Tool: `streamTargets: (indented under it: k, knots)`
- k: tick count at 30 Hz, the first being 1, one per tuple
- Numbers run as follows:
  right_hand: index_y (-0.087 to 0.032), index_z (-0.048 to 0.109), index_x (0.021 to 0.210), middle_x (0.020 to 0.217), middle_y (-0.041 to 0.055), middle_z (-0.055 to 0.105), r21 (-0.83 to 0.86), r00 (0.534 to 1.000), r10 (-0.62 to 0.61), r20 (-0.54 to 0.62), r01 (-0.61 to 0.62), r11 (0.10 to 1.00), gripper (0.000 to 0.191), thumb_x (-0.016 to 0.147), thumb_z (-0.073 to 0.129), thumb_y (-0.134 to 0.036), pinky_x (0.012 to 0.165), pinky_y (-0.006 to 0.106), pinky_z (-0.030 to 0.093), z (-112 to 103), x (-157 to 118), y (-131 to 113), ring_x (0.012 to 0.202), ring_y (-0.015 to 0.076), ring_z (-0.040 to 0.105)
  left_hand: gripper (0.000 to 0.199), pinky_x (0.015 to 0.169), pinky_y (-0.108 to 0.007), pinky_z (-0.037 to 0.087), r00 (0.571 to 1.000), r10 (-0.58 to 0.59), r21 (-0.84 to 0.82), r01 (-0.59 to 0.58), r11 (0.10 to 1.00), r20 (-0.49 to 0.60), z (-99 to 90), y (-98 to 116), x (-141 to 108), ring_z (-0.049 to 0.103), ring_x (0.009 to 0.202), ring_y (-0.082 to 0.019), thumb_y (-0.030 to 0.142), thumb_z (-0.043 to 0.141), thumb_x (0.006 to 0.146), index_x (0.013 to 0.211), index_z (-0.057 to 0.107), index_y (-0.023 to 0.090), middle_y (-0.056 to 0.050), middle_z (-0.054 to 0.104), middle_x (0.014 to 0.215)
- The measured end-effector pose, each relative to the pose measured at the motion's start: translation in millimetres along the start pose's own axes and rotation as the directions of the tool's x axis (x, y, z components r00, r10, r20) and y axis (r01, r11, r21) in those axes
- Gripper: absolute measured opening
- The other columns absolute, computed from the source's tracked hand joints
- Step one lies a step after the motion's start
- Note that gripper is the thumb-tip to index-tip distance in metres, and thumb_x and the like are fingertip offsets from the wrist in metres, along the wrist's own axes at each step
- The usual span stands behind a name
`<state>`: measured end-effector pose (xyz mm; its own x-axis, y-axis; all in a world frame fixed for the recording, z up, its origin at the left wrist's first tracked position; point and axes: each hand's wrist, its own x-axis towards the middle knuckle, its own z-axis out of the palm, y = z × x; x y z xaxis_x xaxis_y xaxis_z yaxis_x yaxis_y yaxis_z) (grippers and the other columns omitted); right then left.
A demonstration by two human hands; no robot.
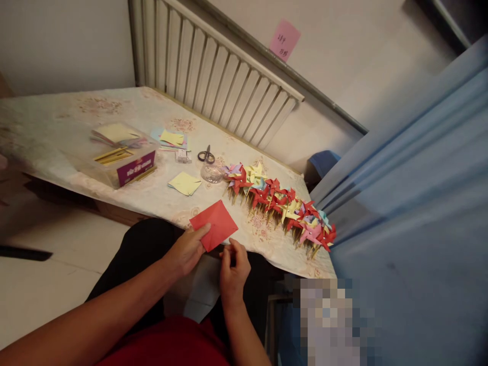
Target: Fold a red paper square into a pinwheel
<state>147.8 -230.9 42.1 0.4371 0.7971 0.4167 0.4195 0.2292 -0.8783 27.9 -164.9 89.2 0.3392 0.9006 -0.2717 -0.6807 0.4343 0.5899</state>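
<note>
By rad. [217, 76], flwr tbl [152, 109], red ppr [219, 223] held

I count one red paper square [219, 221], lower centre; one pair of scissors [206, 155], mid-frame; one clear plastic box [108, 172], left; two loose yellow-topped paper stacks [185, 183], left of centre; one radiator [213, 73], one pink note [284, 41], top; pinwheels [272, 187], right of centre, over a dozen, too bunched to tally.

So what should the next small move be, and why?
Probably the right hand should bend one corner of the red paper inward: the left hand holds it flat, the right is close beside it, and the pinwheels have folded-in corners.
</note>
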Motion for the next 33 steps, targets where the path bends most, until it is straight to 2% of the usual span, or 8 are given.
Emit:
streamTargets:
  k: [2, 5, 13, 16, 18, 23, 27, 33]
  knots:
    - [-0.024, 0.068, 0.114, 0.094, 0.0064, 0.068, -0.046, 0.991, -0.087, 0.1, 0.092, 0.995, 0.029, 0.089, 0.054, -0.022, 0.081, 0.033, 0.052, -2.3, -2.5, -0.7, 0.083, 0.0184, 0.063, 0.02, 0.084, -0.032, 0.053, 1.0, 0.002, 0.011, -0.002, 1.0, 0.016, 1.6, -0.8, -1.7, 0.069, 0.09, -0.022, 0.024, 0.07, 0.077, 0.096, 0.068, 0.018, -0.006, 0.075, 0.095]
    - [-0.026, 0.068, 0.118, 0.096, 0.0074, 0.069, -0.069, 0.975, -0.131, 0.181, 0.145, 0.987, 0.033, 0.09, 0.051, -0.021, 0.083, 0.034, 0.051, -2.7, -1.2, -2.4, 0.088, 0.0191, 0.062, 0.02, 0.086, -0.035, 0.053, 0.998, -0.009, 0.06, 0.005, 0.998, 0.061, 2.5, -2.0, -4.2, 0.068, 0.095, -0.025, 0.027, 0.069, 0.078, 0.096, 0.067, 0.02, -0.006, 0.074, 0.097]
    - [-0.025, 0.071, 0.109, 0.092, 0.0067, 0.07, -0.058, 0.977, -0.153, 0.15, 0.163, 0.985, 0.027, 0.089, 0.054, -0.021, 0.079, 0.032, 0.051, -2.2, 3.6, -6.6, 0.085, 0.0189, 0.063, 0.02, 0.087, -0.036, 0.052, 0.996, -0.016, 0.109, 0.007, 0.994, 0.086, 4.2, -2.8, -7.6, 0.067, 0.093, -0.025, 0.029, 0.071, 0.075, 0.093, 0.067, 0.021, -0.006, 0.074, 0.093]
    - [-0.024, 0.072, 0.103, 0.089, 0.0058, 0.07, -0.063, 0.987, -0.092, 0.129, 0.1, 0.993, 0.023, 0.089, 0.054, -0.024, 0.077, 0.032, 0.052, -2.9, 4.2, -10.6, 0.08, 0.0184, 0.063, 0.02, 0.082, -0.035, 0.053, 0.993, -0.004, 0.136, -0.012, 0.991, 0.117, 5.3, -4.2, -8.5, 0.067, 0.089, -0.024, 0.031, 0.069, 0.077, 0.093, 0.066, 0.021, -0.007, 0.073, 0.093]
    - [-0.023, 0.072, 0.1, 0.087, 0.0047, 0.07, -0.051, 0.994, -0.023, 0.106, 0.029, 0.998, 0.022, 0.089, 0.054, -0.026, 0.07, 0.03, 0.052, -2.4, 4.8, -13.2, 0.071, 0.0164, 0.062, 0.019, 0.075, -0.033, 0.053, 0.991, 0.003, 0.155, -0.023, 0.988, 0.132, 6.3, -4.8, -9.5, 0.066, 0.083, -0.023, 0.033, 0.067, 0.078, 0.092, 0.066, 0.02, -0.007, 0.072, 0.089]
    - [-0.021, 0.071, 0.094, 0.082, 0.0027, 0.07, 0.121, 0.986, 0.153, 0.069, -0.161, 0.98, 0.019, 0.087, 0.057, -0.031, 0.052, 0.025, 0.049, 2.7, 6.2, -17.9, 0.053, 0.0123, 0.057, 0.013, 0.056, -0.028, 0.05, 0.991, -0.007, 0.199, -0.019, 0.98, 0.133, 10.0, -3.8, -13.6, 0.059, 0.065, -0.018, 0.034, 0.066, 0.077, 0.077, 0.063, 0.021, -0.002, 0.064, 0.071]
    - [-0.02, 0.071, 0.088, 0.077, 0.0019, 0.07, 0.217, 0.967, 0.243, 0.071, -0.253, 0.943, 0.016, 0.085, 0.06, -0.031, 0.048, 0.024, 0.047, 6.3, 8.5, -21.7, 0.053, 0.0132, 0.058, 0.014, 0.055, -0.028, 0.05, 0.99, -0.003, 0.185, -0.024, 0.983, 0.143, 11.2, -4.9, -15.0, 0.059, 0.063, -0.018, 0.033, 0.068, 0.074, 0.076, 0.065, 0.019, -0.003, 0.065, 0.07]
    - [-0.019, 0.067, 0.08, 0.067, -0.0004, 0.07, 0.251, 0.927, 0.368, 0.077, -0.375, 0.893, 0.014, 0.08, 0.063, -0.032, 0.044, 0.023, 0.044, 8.5, 14.1, -29.2, 0.047, 0.0125, 0.056, 0.01, 0.056, -0.027, 0.05, 0.993, -0.001, 0.233, -0.028, 0.972, 0.122, 9.5, -8.1, -14.2, 0.06, 0.063, -0.018, 0.029, 0.068, 0.073, 0.074, 0.067, 0.019, -0.003, 0.067, 0.071]
